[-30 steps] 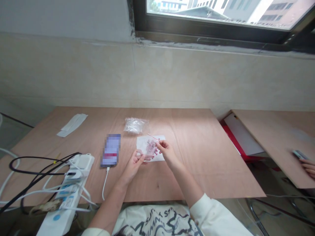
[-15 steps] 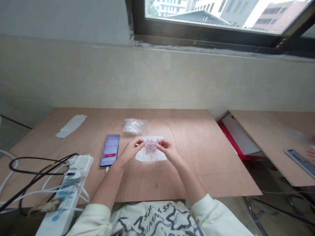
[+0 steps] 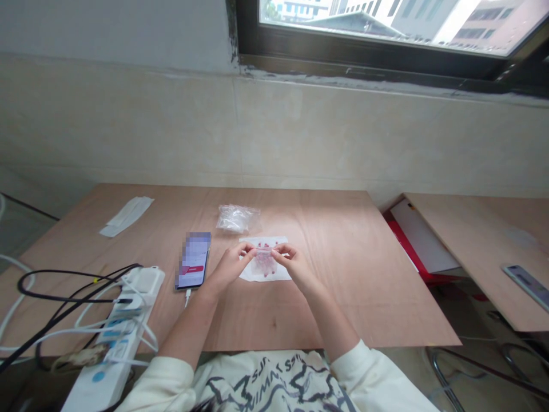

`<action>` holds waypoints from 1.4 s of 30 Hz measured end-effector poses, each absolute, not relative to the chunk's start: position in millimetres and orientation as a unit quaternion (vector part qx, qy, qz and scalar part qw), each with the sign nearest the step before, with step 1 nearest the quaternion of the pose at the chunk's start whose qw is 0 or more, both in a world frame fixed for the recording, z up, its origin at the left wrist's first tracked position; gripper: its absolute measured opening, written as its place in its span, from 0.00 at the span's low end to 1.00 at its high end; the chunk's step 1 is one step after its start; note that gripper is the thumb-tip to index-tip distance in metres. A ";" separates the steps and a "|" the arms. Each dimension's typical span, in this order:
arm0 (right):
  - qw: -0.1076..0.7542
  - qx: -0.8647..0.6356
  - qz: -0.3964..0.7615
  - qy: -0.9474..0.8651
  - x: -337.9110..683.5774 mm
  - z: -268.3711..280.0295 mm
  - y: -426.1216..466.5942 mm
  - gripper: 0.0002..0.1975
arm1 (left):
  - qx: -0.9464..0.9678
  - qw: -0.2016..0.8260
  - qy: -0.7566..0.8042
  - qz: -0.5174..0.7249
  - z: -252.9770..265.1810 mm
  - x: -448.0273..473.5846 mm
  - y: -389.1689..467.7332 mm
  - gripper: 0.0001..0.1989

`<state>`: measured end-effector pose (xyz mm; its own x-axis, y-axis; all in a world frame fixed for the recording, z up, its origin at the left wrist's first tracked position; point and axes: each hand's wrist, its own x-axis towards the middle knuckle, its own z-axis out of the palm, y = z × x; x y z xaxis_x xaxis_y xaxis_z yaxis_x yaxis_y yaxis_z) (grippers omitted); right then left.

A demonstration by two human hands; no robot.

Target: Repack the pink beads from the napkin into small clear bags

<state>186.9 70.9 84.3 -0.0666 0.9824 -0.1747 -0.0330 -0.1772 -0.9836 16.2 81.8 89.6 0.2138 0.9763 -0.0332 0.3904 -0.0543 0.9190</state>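
Between my two hands hangs a small clear plastic bag [image 3: 263,264], its top edge stretched level. My left hand [image 3: 239,260] pinches the upper left corner between thumb and fingers. At the upper right corner, my right hand [image 3: 291,260] has the same closed pinch. Under the bag lies a sheet of white paper [image 3: 281,274] with several small dark-pink pieces [image 3: 266,245] on it. Through the bag more pink pieces show faintly; I cannot tell whether they are in it or beneath it.
A pile of clear plastic bags [image 3: 238,218] lies behind the paper. Left of my hands are a phone [image 3: 194,260] on a cable, a folded white sheet [image 3: 127,216] and a power strip [image 3: 128,320] with tangled cords. Another phone [image 3: 526,287] rests on the right-hand table [image 3: 480,246].
The bag's visible part has become shorter and its pink pieces look fainter. Both hands keep their pinch. A person's fingers have left the right edge, and the view has shifted slightly.
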 end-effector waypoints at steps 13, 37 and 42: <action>0.469 -0.510 0.587 -0.420 178.2 89.7 59.7 0.11 | 0.596 0.554 0.488 0.315 105.2 23.7 62.3 0.14; 0.380 -0.488 0.562 -0.549 152.1 94.1 33.8 0.14 | 0.600 0.591 0.485 0.235 109.3 8.6 48.9 0.12; 0.326 -0.457 0.657 -0.503 158.7 94.1 48.7 0.16 | 0.595 0.633 0.449 0.210 108.1 8.7 48.5 0.12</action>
<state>158.7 48.7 94.1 -0.3702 0.8881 -0.2725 0.0323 -0.2809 -0.9592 8.7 48.5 108.1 0.5079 0.8006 -0.3180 0.2679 0.2041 0.9416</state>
